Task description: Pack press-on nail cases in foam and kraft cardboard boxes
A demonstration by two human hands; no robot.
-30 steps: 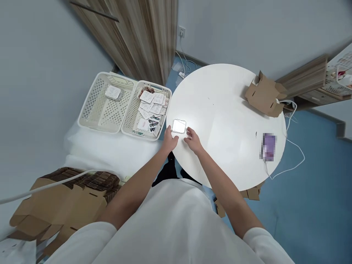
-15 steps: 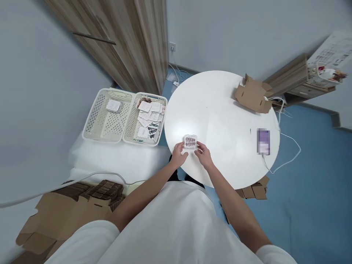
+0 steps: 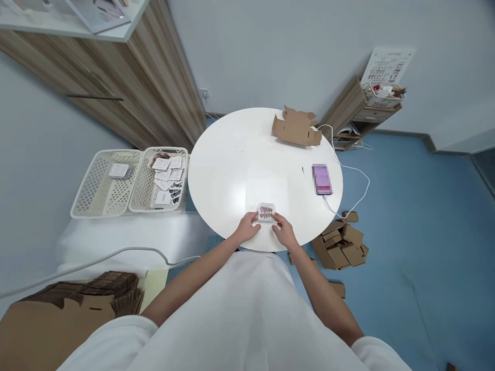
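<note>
A small clear plastic box [image 3: 266, 212] lies near the front edge of the white round table [image 3: 216, 170]. Two rows of small pinkish-brown pieces, which look like press-on nails, show through it. My left hand [image 3: 247, 228] has its fingertips on the box's left side, with the thumb bent toward me. On the opposite side, the fingers of my right hand [image 3: 284, 230] touch the right edge. Between them, both hands hold the box.
Left of the table are two white baskets: one basket [image 3: 83, 198] has a clear box inside, the other [image 3: 133, 203] cards and packs. An unfolded carton [image 3: 296, 129], a phone [image 3: 322, 179] and its cable are on the table. Cardboard boxes [image 3: 342, 245] lie on the floor at right.
My view has swung to the right, so the table and baskets appear farther left. Both hands stay at the sides of the clear box.
</note>
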